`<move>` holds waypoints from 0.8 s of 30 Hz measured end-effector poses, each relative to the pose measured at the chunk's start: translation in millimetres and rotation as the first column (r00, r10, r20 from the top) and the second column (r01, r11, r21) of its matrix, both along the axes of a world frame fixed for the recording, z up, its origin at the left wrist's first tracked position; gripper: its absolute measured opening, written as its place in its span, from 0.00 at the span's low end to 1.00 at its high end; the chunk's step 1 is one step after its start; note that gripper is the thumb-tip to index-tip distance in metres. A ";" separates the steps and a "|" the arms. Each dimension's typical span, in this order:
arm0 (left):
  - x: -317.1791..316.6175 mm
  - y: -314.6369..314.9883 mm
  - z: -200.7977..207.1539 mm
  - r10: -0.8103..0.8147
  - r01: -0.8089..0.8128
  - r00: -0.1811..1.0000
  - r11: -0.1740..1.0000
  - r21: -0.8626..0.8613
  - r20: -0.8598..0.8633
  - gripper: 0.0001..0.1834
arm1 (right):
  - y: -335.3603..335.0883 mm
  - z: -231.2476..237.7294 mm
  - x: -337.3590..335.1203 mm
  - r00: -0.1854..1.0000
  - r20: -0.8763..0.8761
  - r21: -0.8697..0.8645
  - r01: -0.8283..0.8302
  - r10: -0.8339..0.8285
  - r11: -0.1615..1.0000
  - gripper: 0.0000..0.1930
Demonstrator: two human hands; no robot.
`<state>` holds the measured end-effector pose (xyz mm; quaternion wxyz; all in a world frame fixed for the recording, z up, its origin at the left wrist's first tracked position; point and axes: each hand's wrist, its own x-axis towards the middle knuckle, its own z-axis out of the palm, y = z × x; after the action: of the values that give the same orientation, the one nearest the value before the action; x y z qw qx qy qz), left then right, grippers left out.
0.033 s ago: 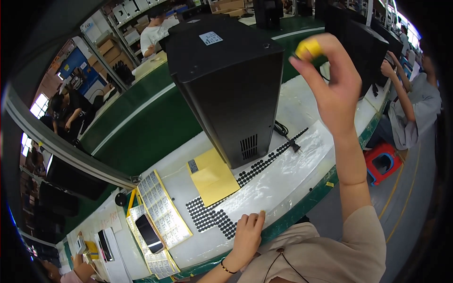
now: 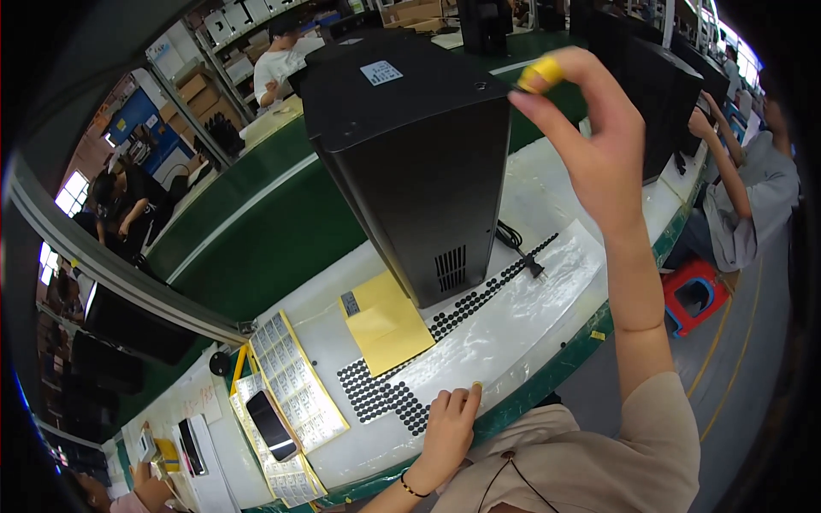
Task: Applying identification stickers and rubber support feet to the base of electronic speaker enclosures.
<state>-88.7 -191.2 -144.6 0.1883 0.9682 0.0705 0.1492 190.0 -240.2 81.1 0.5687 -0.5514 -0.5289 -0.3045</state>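
My right hand [image 2: 594,145] is raised beside the top right corner of a tall black box-shaped cabinet [image 2: 419,197]. Its thumb and index finger pinch a small dark piece, probably a round black sticker, close to a screw hole in that corner. Yellow tape [image 2: 540,75] wraps the index finger. My left hand [image 2: 449,425] lies on the near edge of a clear, glossy sheet [image 2: 505,321], fingers stretched out and holding nothing. Rows of round black stickers [image 2: 376,393] cover part of the sheet, partly under a yellow paper [image 2: 389,329] at the cabinet's foot.
A black power cord with plug [image 2: 532,263] lies right of the cabinet. Label sheets [image 2: 299,380] and a phone [image 2: 272,425] are at left. Beyond runs a green conveyor [image 2: 248,231]. More black cabinets [image 2: 663,94] and a seated co-worker [image 2: 744,184] are at right, by a red stool [image 2: 694,295].
My right hand has moved a little left, bringing its pinched fingertips up to the cabinet's corner. My left hand stays where it was.
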 end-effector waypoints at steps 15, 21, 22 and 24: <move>3.0 4.9 12.3 -0.217 0.259 0.948 0.951 -0.169 0.235 0.22 | 8.9 36.2 14.6 0.988 0.157 -0.302 0.051 -0.003 0.952 0.09; 16.0 16.7 16.9 -0.093 0.178 0.934 0.958 -0.223 0.345 0.16 | 16.4 20.1 21.3 0.958 0.276 -0.149 0.117 -0.072 0.982 0.09; 12.4 19.2 21.9 -0.090 0.171 0.935 0.962 -0.212 0.344 0.16 | 17.3 21.5 18.9 0.959 0.278 -0.119 0.098 -0.062 0.988 0.09; 4.9 24.5 33.8 -0.051 0.113 0.929 0.982 -0.150 0.366 0.17 | 17.5 23.0 15.2 0.960 0.278 -0.076 0.070 -0.046 0.995 0.09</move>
<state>-83.8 -166.7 -110.8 0.2852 0.9070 0.0062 0.3099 205.2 -222.7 104.2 0.4563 -0.5428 -0.5991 -0.3718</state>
